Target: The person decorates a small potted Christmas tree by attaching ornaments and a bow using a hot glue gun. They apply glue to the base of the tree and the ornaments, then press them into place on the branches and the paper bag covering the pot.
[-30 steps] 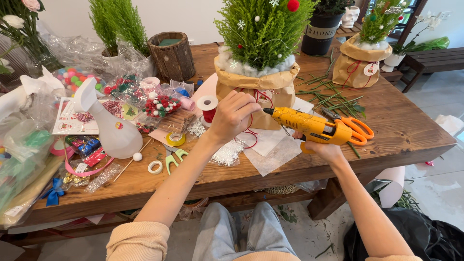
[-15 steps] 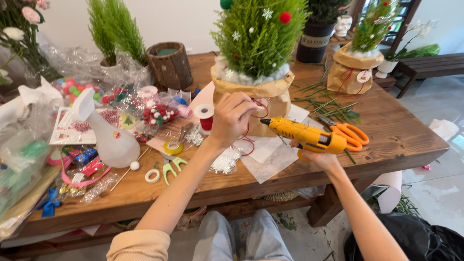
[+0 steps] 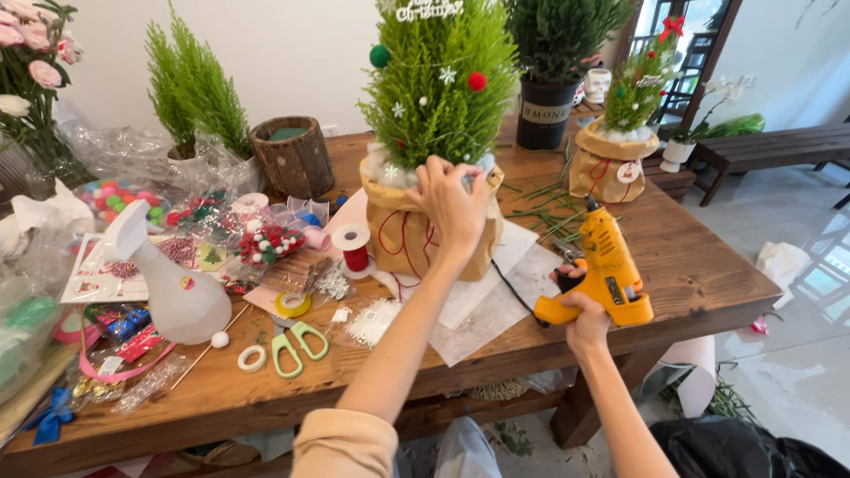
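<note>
1. The right hand [image 3: 586, 312] is clenched around the grip of the yellow glue gun [image 3: 602, 270]; the gun's long axis runs upright, nozzle pointing up and slightly away, above the right part of the surface [image 3: 699, 257].
2. The left hand [image 3: 452, 205] grasps the upper rim of the brown paper wrap [image 3: 394, 235] around the small decorated tree [image 3: 443, 84], which stands upright near the middle of the surface.
3. Half a second ago the glue gun lay nearly level, nozzle aimed left toward the wrap; it is now swung upright and drawn to the right, and the left hand sits higher on the rim.
4. The right hand is just at the near edge of the surface. Open wood lies to the right of the gun; the left side is crowded with a white spray bottle [image 3: 173, 288], green scissors [image 3: 297, 341] and a red thread spool [image 3: 354, 248].
</note>
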